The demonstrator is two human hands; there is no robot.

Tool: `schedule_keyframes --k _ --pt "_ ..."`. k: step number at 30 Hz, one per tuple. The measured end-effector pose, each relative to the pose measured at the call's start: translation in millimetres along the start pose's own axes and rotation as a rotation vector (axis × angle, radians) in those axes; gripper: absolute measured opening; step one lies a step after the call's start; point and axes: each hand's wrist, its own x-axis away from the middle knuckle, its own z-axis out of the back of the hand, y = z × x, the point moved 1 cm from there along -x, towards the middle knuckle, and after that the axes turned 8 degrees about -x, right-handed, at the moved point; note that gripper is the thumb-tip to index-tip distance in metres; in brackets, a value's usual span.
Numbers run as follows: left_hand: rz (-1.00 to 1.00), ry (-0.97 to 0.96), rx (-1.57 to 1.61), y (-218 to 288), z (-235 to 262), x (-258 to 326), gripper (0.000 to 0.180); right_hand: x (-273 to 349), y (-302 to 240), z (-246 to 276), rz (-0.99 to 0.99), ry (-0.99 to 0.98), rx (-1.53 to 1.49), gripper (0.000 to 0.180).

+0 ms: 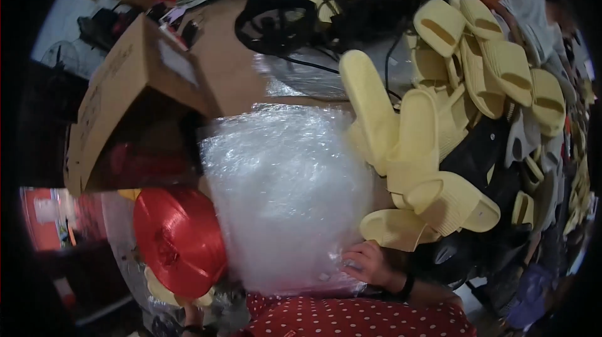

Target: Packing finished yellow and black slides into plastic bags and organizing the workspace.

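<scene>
The clear plastic bag is pressed at its lower corner by the right hand, whose grip is curled shut on the film. A slip is judged likely: the film looks slick, and the pale yellow slippers heaped just above the grip could be dislodged. The wrist is bent inward, forearm low. The left hand cannot be told; a red twine spool lies left of the grip.
</scene>
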Motion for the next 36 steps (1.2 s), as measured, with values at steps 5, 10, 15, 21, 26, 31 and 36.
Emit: schedule_keyframes --k 5,10,15,21,26,31,36 --pt "-0.026 -0.026 0.003 -22 1 -13 0.032 2 -4 -1 -0.058 -0.049 0.021 0.033" --pt "-0.268 0.018 -0.119 -35 -6 -8 0.047 5 -6 -11 -0.033 -0.01 0.069 0.034" --pt "-0.44 0.254 -0.189 -21 -37 27 0.037 4 -10 -13 -0.021 -0.075 0.122 0.033" --pt "-0.285 0.797 -0.395 39 -68 126 0.077 1 -12 -8 -0.14 -0.11 0.147 0.032" --pt "-0.008 1.075 -0.934 -89 33 276 0.077 -7 -31 -13 -0.032 -0.163 0.185 0.032" --pt "0.373 1.165 -1.48 -223 22 365 0.087 -6 -36 -5 -0.007 -0.282 0.182 0.034" --pt "0.307 1.056 -1.156 -269 58 374 0.065 -7 -37 -2 -0.039 -0.326 0.3 0.035"
